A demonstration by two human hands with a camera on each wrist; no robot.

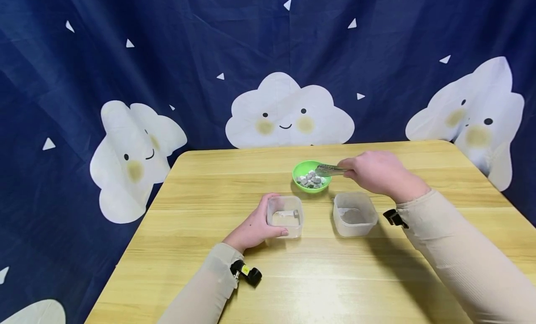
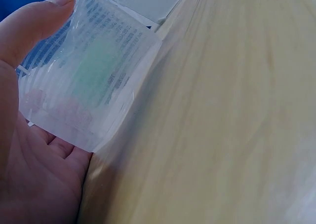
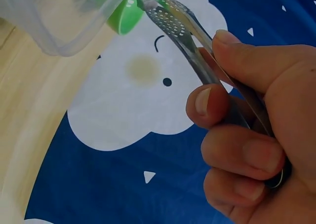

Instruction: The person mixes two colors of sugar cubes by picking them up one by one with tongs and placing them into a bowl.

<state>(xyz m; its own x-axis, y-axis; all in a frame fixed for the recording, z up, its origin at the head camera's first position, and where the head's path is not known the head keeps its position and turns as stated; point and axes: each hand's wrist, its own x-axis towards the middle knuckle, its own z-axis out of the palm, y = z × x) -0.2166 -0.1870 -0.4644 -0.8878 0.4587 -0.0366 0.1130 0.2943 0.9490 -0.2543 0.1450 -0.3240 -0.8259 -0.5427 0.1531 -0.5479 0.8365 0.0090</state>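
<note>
My left hand (image 1: 254,226) holds a translucent plastic container (image 1: 285,203) by its side, thumb at the front and fingers behind. A small pale piece lies inside near its right wall. My right hand (image 1: 374,172) grips metal tongs (image 3: 170,26) with perforated ends, fingers wrapped round both arms. The tong ends hang over the right side of a green bowl (image 1: 311,190), which holds several grey and white chunks (image 1: 310,179). In the right wrist view the tips stand close together, with a small light lump seemingly at them.
A second translucent container (image 1: 354,230) stands on the wooden table (image 1: 201,189) to the right of the held one, under my right forearm. The green bowl sits behind and between the two containers. A dark blue curtain (image 1: 201,30) with clouds hangs behind the table.
</note>
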